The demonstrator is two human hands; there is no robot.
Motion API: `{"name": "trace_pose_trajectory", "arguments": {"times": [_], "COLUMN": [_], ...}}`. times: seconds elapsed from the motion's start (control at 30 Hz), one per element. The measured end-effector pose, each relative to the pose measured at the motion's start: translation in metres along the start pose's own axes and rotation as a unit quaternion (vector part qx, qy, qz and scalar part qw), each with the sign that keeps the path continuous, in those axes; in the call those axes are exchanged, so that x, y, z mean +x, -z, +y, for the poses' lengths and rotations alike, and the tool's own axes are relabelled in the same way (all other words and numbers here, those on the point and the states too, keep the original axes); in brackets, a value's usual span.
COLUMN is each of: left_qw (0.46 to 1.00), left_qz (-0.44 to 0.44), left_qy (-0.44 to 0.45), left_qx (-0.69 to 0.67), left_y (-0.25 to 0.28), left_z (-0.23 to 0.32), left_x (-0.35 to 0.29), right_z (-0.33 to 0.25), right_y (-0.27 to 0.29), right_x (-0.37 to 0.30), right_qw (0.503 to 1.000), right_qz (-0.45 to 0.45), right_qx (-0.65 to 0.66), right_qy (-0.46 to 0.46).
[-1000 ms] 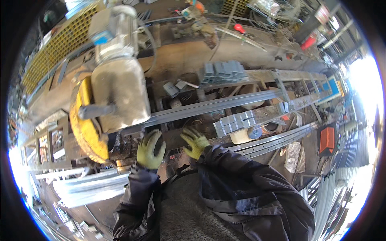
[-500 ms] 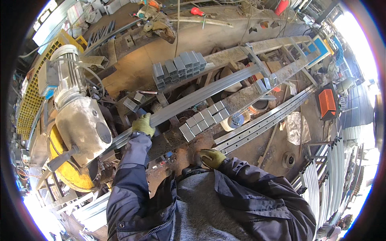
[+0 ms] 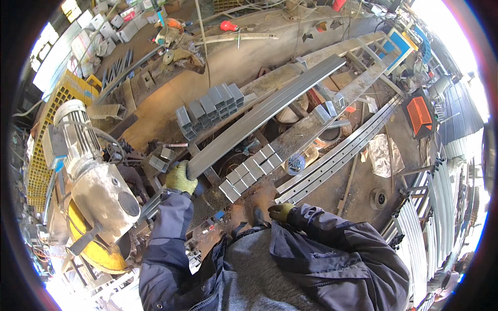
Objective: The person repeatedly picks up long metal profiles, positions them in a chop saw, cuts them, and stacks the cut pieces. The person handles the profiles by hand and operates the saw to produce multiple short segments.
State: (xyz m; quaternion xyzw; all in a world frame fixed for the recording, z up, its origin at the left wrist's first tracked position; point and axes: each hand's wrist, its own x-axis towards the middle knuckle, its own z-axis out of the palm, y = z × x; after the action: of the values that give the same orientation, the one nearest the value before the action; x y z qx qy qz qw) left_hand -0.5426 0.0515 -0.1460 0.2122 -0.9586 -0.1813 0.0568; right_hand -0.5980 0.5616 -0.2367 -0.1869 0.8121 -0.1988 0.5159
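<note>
**Feeding the long tube to the saw**

Your chop saw point(image 3: 96, 192) sits at left; the long steel tube point(image 3: 259, 116) lies diagonally across the counter point(image 3: 290, 140). Your left hand point(image 3: 180, 178) clenches its near end; your right hand point(image 3: 281, 212) hangs empty, loosely curled. Next, I judge, steady the tube under the blade

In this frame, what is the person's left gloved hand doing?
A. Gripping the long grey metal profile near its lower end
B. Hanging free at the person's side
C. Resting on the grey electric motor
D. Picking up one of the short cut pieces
A: the left hand in a yellow-green glove is closed around the long grey metal profile near its lower end.
</note>
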Motion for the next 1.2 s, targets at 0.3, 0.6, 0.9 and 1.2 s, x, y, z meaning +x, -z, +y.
{"name": "trace_pose_trajectory", "arguments": {"times": [0.3, 0.6, 0.9, 1.2], "left_qw": [0.980, 0.934, 0.817, 0.759], "left_qz": [0.112, 0.043, -0.106, -0.213], "left_qy": [-0.161, -0.349, -0.566, -0.615], "left_qx": [-0.042, -0.058, -0.007, 0.013], "left_y": [0.063, 0.121, 0.098, 0.107], "left_z": [0.219, 0.338, 0.301, 0.197], "left_x": [0.033, -0.071, -0.173, -0.159], "right_z": [-0.043, -0.082, -0.094, -0.065], "right_y": [0.063, 0.105, -0.074, -0.260], "right_x": [-0.067, -0.204, -0.285, -0.368], "right_qw": [0.963, 0.620, 0.292, 0.134], "right_qz": [0.131, 0.324, 0.316, 0.481], "right_qx": [0.164, 0.528, 0.757, 0.795], "right_qy": [0.169, 0.482, 0.491, 0.344]}}
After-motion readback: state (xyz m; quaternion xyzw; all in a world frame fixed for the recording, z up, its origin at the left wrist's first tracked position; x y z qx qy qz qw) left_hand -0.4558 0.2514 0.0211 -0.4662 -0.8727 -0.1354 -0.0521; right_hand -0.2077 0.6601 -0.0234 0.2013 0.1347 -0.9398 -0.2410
